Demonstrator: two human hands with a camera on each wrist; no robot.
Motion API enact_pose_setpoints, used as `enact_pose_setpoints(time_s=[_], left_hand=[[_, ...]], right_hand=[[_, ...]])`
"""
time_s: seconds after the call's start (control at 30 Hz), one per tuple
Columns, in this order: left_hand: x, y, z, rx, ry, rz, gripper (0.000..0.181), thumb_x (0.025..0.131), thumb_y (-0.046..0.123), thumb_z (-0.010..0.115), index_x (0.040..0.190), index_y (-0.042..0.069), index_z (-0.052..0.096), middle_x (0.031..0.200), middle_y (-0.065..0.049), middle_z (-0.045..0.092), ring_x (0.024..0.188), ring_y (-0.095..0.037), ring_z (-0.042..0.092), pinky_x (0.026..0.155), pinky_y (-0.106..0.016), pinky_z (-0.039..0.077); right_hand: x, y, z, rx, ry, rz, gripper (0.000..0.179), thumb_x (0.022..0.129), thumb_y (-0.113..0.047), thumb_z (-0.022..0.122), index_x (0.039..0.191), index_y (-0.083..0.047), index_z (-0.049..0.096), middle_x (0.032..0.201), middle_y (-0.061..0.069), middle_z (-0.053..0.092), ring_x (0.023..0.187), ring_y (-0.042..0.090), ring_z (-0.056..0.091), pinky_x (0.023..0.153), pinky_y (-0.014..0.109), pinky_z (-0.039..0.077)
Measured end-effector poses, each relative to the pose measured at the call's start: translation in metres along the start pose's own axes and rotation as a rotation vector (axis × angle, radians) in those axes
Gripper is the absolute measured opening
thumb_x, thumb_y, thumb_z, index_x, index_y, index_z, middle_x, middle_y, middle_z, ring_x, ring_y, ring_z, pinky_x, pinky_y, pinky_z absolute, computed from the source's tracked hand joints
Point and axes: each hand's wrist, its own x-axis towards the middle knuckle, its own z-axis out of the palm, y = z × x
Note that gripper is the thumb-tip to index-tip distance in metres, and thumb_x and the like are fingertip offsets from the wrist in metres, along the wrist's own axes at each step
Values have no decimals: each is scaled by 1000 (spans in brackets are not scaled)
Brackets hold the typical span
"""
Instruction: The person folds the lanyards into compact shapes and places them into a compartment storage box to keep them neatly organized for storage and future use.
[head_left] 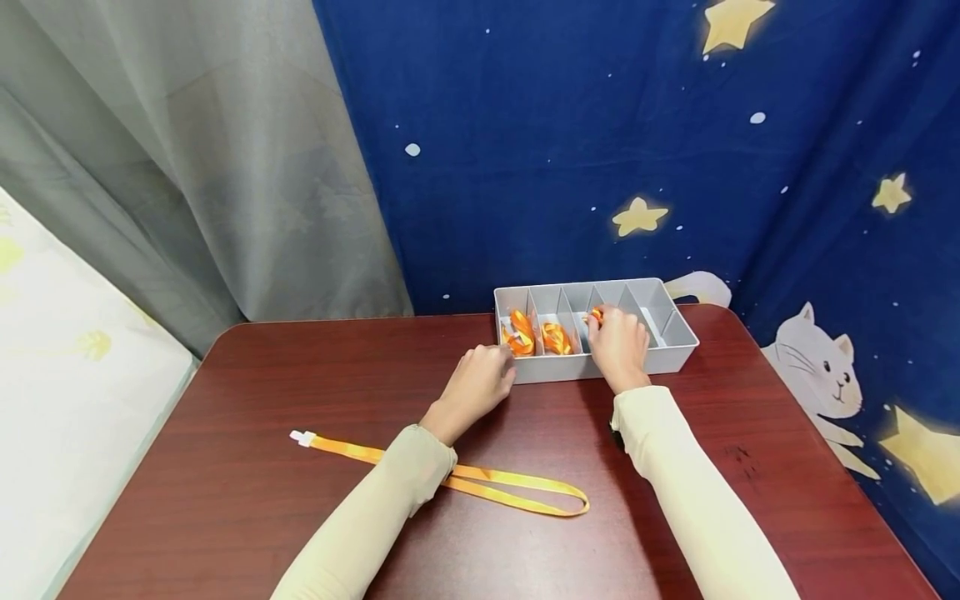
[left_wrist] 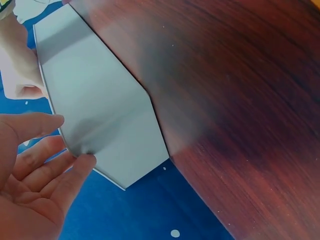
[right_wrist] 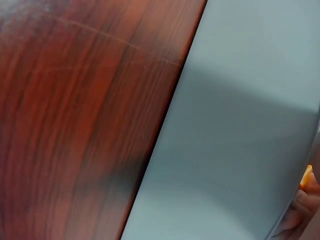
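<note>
A grey divided box (head_left: 570, 368) stands at the back of the table. Bundled orange lanyards lie in it, one lanyard (head_left: 519, 333) in the leftmost compartment and another lanyard (head_left: 557, 338) in the second. My right hand (head_left: 621, 343) reaches into the box near its middle and pinches a third orange bundle (head_left: 596, 314), mostly hidden by the fingers. My left hand (head_left: 480, 379) is at the box's front left corner, with loosely bent fingers (left_wrist: 80, 172) touching the rim and front wall. Beneath the left forearm lies an unfolded orange lanyard (head_left: 525, 492) with a white clip.
Compartments at the right end of the box (head_left: 663, 312) hold no lanyard. A blue star-patterned curtain (head_left: 525, 167) hangs right behind the table (head_left: 247, 500), with a grey curtain (head_left: 225, 167) at the left. A white surface (head_left: 75, 400) borders the table's left side.
</note>
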Motion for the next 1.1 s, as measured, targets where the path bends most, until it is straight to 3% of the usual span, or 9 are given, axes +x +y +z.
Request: enact_pose_setpoints(time_s=[0.3,0.5,0.77,0.93,1.1], left_hand=[[0,1,0,-4,-7,-8,7,91,11,70,92,5,72,72,-2,64,63,-15,56,62,-30,51],[-1,0,0,-9,-7,-8,7,91,11,69,92,5,71,72,-2,63,63,-15,56,63,-30,51],[-1,-1,2,-17,-8,-4,6,91,11,69,90,6,70,71,-1,62,63,-14,56,62,-30,50],[-1,-1,2,-17,-6,-1,6,91,11,69,90,6,70,70,0,61,64,-13,56,62,-30,50],[-1,-2,1,-15,-3,-1,7,91,11,69,93,5,72,76,-2,66,66,-14,59,65,-32,53]], right_hand=[[10,0,2,-75,-60,-77,12,92,-16,67,93,-5,73,85,22,71,71,47,65,55,56,46],[17,-2,2,-115,-146,-120,14,90,-15,69,87,-1,71,87,26,70,76,49,66,61,58,49],[25,-5,3,-198,-275,-119,14,87,-16,70,83,-3,70,90,26,70,82,47,67,67,58,51],[27,-6,3,-224,-326,-139,12,86,-13,65,82,-2,69,91,24,71,83,47,67,68,58,51],[28,-6,2,-214,-356,-151,17,90,-19,65,86,-3,70,94,25,71,86,47,67,69,59,51]])
